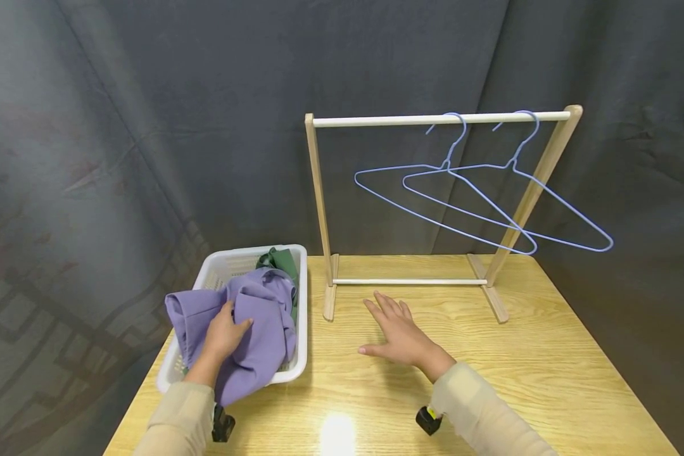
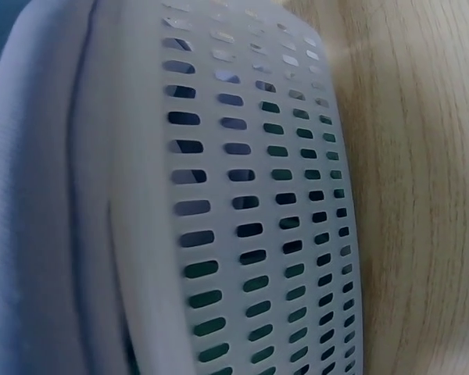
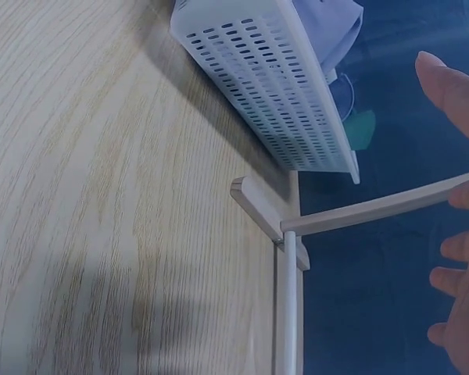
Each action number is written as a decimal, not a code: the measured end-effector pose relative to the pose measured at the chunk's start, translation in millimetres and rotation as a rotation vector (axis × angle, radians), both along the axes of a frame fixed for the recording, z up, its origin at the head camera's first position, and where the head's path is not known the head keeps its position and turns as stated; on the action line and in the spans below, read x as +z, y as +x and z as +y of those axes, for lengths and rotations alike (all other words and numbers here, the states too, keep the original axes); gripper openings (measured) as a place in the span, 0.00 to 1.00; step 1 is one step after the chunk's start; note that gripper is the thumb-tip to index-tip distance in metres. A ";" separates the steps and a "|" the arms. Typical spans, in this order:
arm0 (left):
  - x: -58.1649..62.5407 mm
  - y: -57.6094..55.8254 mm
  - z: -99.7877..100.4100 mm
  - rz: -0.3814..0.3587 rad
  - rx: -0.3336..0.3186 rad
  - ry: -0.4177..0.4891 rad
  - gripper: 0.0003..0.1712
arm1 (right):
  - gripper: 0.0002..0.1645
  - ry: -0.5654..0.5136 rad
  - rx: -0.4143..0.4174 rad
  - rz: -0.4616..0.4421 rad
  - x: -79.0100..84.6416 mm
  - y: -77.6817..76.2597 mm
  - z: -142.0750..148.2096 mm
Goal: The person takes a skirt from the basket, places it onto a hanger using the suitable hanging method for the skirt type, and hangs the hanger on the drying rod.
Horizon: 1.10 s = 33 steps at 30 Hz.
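Note:
In the head view, my left hand [image 1: 223,335] grips a purple garment [image 1: 262,316] heaped on top of a white plastic basket [image 1: 301,316]. Part of the cloth drapes past the basket's front rim, and some of my fingertips are hidden in its folds. Dark green cloth [image 1: 285,263] shows beneath it at the back. The left wrist view has the basket's slotted wall [image 2: 258,203] with the purple cloth [image 2: 31,203] alongside; the hand is out of that view. My right hand [image 1: 401,339] hovers above the table, fingers spread, holding nothing.
A wooden rack [image 1: 319,196] with a white top bar [image 1: 376,121] stands at the back of the table [image 1: 387,392]. Two blue wire hangers [image 1: 450,166] [image 1: 513,163] hang from the bar towards its right end. Dark curtains [image 1: 234,126] close off the back.

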State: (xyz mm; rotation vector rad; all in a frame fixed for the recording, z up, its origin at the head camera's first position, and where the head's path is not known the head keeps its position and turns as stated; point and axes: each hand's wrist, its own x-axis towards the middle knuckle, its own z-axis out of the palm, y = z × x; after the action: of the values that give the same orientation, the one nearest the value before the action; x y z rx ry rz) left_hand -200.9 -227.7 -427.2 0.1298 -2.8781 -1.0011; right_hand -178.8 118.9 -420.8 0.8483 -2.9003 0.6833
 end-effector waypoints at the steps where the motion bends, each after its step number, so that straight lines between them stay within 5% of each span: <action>1: -0.5 0.2 -0.3 0.002 0.002 -0.007 0.35 | 0.52 0.000 0.000 0.002 0.0 0.0 -0.2; 16: -8.5 -8.1 -1.4 0.007 0.063 -0.017 0.28 | 0.52 -0.007 0.005 -0.011 -0.6 -1.9 -2.7; 33: -15.6 -12.7 0.0 0.153 0.124 0.063 0.08 | 0.52 -0.024 -0.002 -0.036 -8.7 -3.0 0.5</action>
State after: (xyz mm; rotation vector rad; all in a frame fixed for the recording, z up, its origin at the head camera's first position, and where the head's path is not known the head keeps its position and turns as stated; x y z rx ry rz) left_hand -213.6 -227.7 -442.8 0.2230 -2.6672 -1.0306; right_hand -181.7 119.5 -429.5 0.8386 -2.9180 0.7391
